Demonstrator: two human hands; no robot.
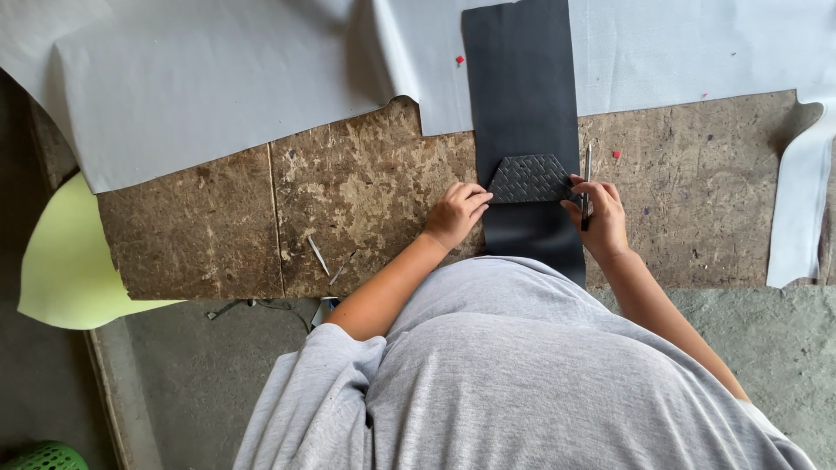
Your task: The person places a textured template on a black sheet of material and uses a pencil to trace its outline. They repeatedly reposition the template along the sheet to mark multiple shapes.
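I'm pinning a black quilted template piece (pixel 529 179) flat on a long black leather strip (pixel 525 96) that's running away from me across the worn wooden board (pixel 366 200). My left hand (pixel 455 214) is resting with curled fingers, fingertips pressing the template's left corner; it isn't gripping anything, just holding down. My right hand (pixel 599 218) is closed around a thin pen-like marking tool (pixel 586 187), held upright against the template's right edge, with the remaining fingers touching that edge.

The template is sitting across the strip's full width, near the end closest to me, with both side corners about level with the strip's edges.

Risks as I'm judging them:
- Only fingertip pressure on the left; the template may be creeping or rotating when the tool pushes sideways, skewing the outline.
- The strip is lying loose, its near end hanging off the board edge toward my lap, so its weight could be dragging it out from under the template.
- The tool is riding right at the strip's edge; a slip puts a stray mark on the leather.
- The grey sheet material (pixel 218 78) is overlapping the far end, so it could be snagging the strip.
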